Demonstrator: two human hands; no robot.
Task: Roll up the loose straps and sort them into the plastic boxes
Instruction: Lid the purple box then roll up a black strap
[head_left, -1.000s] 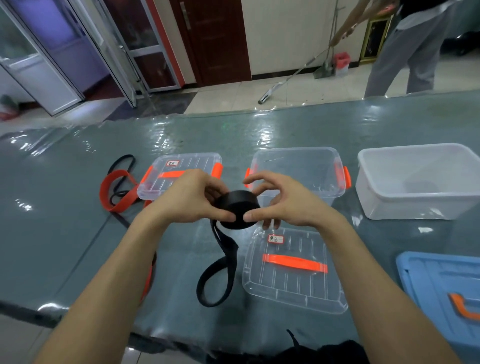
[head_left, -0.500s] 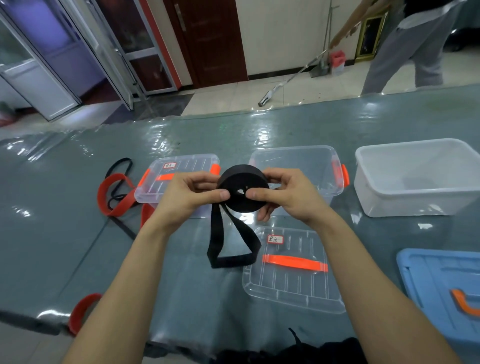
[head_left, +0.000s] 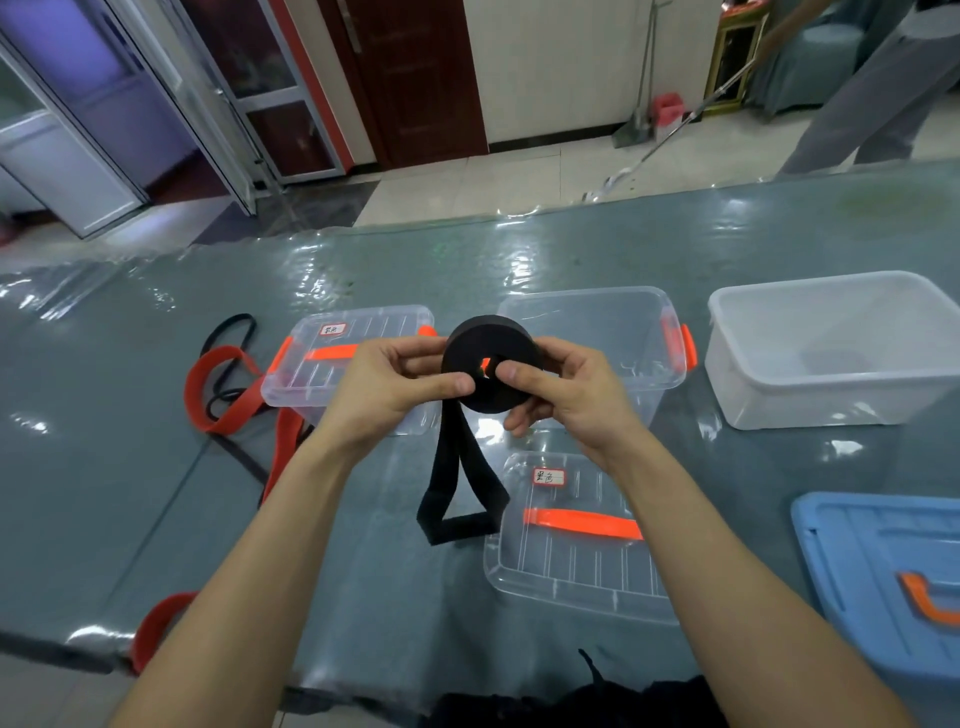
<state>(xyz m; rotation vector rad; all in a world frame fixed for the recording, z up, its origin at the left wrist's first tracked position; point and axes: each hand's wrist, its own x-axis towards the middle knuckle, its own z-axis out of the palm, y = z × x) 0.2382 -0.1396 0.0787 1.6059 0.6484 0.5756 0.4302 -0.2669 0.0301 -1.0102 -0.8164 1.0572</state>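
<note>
We note both hands above the tabletop (head_left: 130, 374): left hand (head_left: 387, 389) and right hand (head_left: 566, 389) pinch the black strap roll (head_left: 491, 364), fingers clamped; its loose tail hangs before the open clear box (head_left: 597, 332).

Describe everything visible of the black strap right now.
The black strap is flat matte webbing, mostly wound into a thick roll with a small open centre. The left hand and right hand pinch the roll upright above the table, thumbs on its near face. The unrolled end hangs below as a loop.
</note>
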